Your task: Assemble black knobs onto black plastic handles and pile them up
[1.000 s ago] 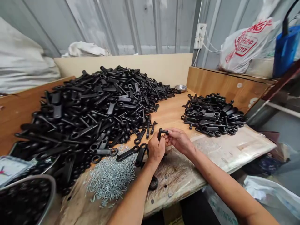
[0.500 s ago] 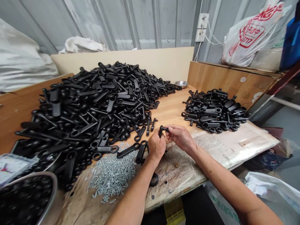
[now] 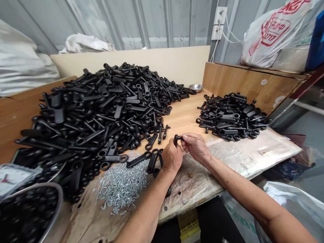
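Observation:
My left hand [image 3: 172,157] is wrapped round a black crank handle [image 3: 176,139], whose upper end sticks out above the fingers. From the right, my right hand [image 3: 196,147] pinches the knob side of the same piece; the fingertips hide most of that knob. Beside my left hand lie several loose black crank handles [image 3: 138,160] with ring-shaped ends. A heap of small silvery pins or screws [image 3: 123,185] is spread on the worn table to the left of my left forearm.
A big mound of black handles [image 3: 108,104] fills the table's left and back. Another pile of handles with knobs [image 3: 231,116] sits at right. A bowl of round black knobs [image 3: 25,212] stands front left. A small metal dish [image 3: 196,88] rests near the back board [image 3: 162,57].
The camera view has shifted slightly. Both hands stay together on the crank handle, with only a small turn of the right fingers at its knob.

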### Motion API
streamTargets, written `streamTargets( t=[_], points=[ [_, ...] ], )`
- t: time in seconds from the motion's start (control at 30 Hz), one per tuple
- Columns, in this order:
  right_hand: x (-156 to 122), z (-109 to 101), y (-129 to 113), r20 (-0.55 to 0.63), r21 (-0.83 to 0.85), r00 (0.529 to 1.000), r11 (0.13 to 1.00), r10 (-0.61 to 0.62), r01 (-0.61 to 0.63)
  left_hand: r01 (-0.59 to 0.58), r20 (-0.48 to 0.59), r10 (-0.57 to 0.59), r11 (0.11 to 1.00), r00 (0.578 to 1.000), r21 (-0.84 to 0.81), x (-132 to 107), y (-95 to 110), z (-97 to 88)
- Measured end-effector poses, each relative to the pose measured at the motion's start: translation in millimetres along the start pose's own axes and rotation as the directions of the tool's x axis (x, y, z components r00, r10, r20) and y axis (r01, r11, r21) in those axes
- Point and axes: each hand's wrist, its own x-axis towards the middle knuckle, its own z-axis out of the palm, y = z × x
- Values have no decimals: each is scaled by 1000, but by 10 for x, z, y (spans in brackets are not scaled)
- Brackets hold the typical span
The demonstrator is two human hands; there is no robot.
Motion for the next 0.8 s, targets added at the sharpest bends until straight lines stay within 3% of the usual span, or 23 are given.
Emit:
streamTargets(
  t=[0.1,0.23,0.4,0.47,0.57,0.67,0.73,0.8],
  points=[
    [11,-2,-6,3,74,995,992,101,-101,11,13,-11,999,1000,34,-2,15,12],
    [40,-27,5,-39,22,995,996,92,-91,-1,50,-4,994,999,109,15,-7,27],
    [88,-92,-14,72,56,977,978,199,-203,-33,68,25,992,997,125,54,-70,57],
    [117,-135,-66,104,28,977,982,184,-188,-116,99,109,992,989,60,52,-86,76],
    [216,-234,-264,92,-70,988,991,123,-117,-318,44,321,945,946,-73,29,-92,92],
    [459,-419,-642,-13,-214,1000,977,-28,24,-389,-94,380,916,920,-98,13,-96,99],
    [701,-611,-964,-124,-297,977,946,-171,128,-395,-125,384,915,915,-79,15,-107,106],
    [954,-856,-1286,-232,-394,921,896,-312,204,-410,-110,402,910,909,-59,23,-122,114]
  ],
)
